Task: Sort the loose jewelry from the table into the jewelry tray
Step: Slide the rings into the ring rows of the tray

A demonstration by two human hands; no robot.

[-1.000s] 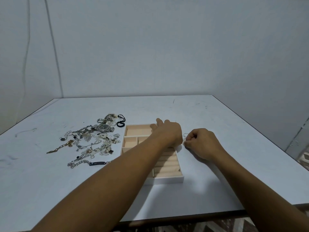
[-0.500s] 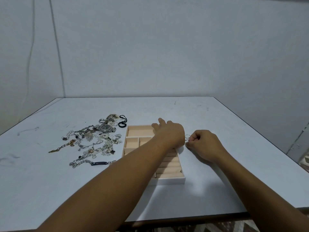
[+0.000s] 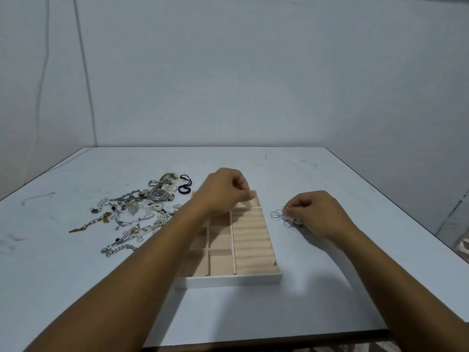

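Right hand (image 3: 314, 212), centre-right, is pinching thin silver wire rings (image 3: 277, 215) by the rim — probably light, slippery, easily bent. Left hand (image 3: 224, 191) is hovering curled over the beige compartmented jewelry tray (image 3: 228, 281) — cannot tell whether it is holding anything.

One jewelry tray (image 3: 229, 279) sits on the surface, split lengthwise into three columns. On the side toward the left edge lie one wristwatch (image 3: 158, 193) and one black cord loop (image 3: 184, 185). The heap of chains (image 3: 127, 219) beside them is too tangled to count. One gold-toned chain (image 3: 88, 224) lies at the heap's outer rim. Toward the right edge, at least four thin wire rings (image 3: 276, 215) show, and fingers cover the rest of that cluster. There are two hands, one left hand (image 3: 223, 191) and one right hand (image 3: 314, 212).
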